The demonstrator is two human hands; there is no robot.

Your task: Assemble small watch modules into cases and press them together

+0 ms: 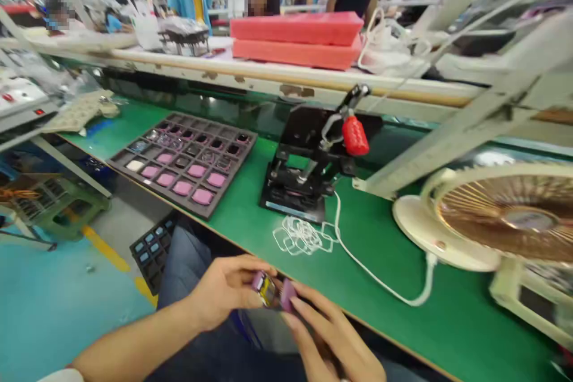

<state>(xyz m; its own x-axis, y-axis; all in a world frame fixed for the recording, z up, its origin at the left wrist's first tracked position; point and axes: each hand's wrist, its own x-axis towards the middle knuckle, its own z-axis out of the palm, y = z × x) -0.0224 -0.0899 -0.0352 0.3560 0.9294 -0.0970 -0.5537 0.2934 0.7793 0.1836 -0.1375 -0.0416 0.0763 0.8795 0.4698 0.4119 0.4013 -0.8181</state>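
Our left hand point(221, 295) has its thumb and fingers closed on a small purple-edged casing with yellow and silvery innards point(265, 289), while our right hand point(333, 334), fingers loosely bent, pinches a flat purple cover point(287, 295) just beside it. We hold both at the near edge of the green-topped bench point(380, 239). Beyond, we see a tangle of thin white loops point(302, 236), a black metal press point(298, 179) with a red handle point(355, 135), and a dark grey compartmented tray point(229, 174) bearing pink rounded pieces point(202, 196).
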